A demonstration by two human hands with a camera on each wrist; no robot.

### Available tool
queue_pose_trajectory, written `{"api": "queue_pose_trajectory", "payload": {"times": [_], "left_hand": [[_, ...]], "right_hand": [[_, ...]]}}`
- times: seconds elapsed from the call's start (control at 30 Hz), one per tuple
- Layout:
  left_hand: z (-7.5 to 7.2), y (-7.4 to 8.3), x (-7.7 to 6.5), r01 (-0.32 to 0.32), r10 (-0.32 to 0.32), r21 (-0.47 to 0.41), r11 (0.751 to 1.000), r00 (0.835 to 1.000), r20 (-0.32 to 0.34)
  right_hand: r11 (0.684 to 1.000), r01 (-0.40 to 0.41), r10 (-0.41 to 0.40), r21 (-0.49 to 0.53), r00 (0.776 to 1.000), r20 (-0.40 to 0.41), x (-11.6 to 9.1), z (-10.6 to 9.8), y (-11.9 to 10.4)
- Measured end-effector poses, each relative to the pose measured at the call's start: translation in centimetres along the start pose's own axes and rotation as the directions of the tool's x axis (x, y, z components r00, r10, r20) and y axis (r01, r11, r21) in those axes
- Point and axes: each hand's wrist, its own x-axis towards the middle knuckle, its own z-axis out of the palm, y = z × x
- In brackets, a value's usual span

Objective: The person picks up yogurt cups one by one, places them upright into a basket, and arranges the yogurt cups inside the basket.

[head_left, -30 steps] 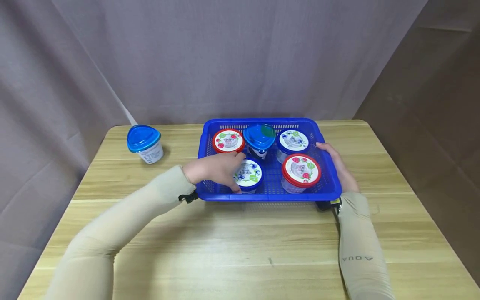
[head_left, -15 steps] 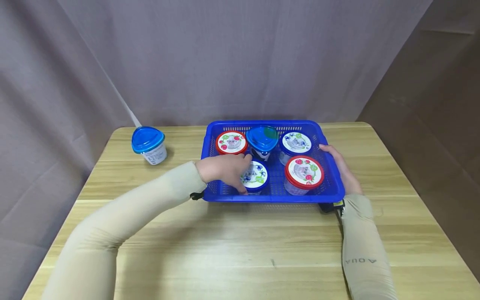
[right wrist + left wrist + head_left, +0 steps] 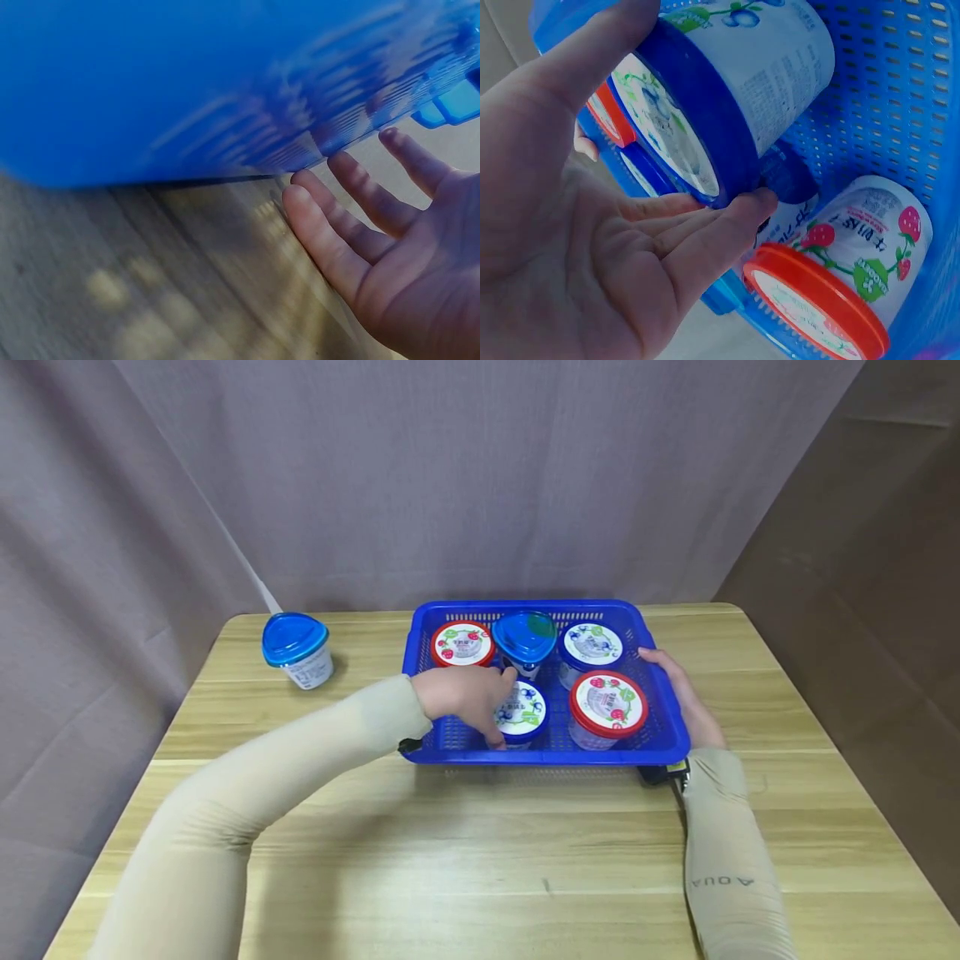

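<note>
A blue plastic basket holds several lidded cups. My left hand reaches into its front left part and grips a cup with a blueberry-print lid. In the left wrist view, thumb and fingers span the dark blue lid rim of that cup. Beside it stands a red-lidded strawberry cup. My right hand is at the basket's right side; in the right wrist view its nearly straight fingers meet the basket's lower edge.
Also in the basket are a red-lidded cup at back left, a cup with a blue domed lid, another blueberry cup and a red-lidded cup. Another domed-lid cup stands on the wooden table at left. A grey curtain hangs behind.
My left hand and the blueberry cup have moved slightly to the right inside the basket. The right hand keeps its place at the basket's side. The view has shifted a little.
</note>
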Motion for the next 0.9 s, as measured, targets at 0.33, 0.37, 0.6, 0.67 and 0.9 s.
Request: {"api": "queue_pose_trajectory", "payload": {"times": [0.33,0.37,0.6,0.67,0.9], "left_hand": [[0.4,0.4,0.9,-0.010,0.007,-0.036,0.999,0.997,-0.081],[0.5,0.5,1.0,-0.013,0.010,-0.039,0.999,0.996,-0.086],[0.6,0.8,1.2,-0.025,0.018,-0.079,0.997,0.995,-0.095],[0.6,0.9,1.2,-0.026,0.018,-0.083,0.996,0.995,-0.095],[0.4,1.0,0.9,-0.020,0.013,-0.068,0.997,0.995,-0.099]], "right_hand": [[1.000,-0.006,0.006,0.018,1.000,0.009,-0.2,0.3,0.0],[1.000,-0.006,0.006,0.018,1.000,0.009,-0.2,0.3,0.0],[1.000,-0.009,0.008,0.026,1.000,0.018,-0.2,0.3,0.1],[1.000,-0.015,0.014,0.022,1.000,0.017,-0.2,0.2,0.1],[0.999,-0.015,0.014,0.032,1.000,0.017,-0.3,0.2,0.0]]}}
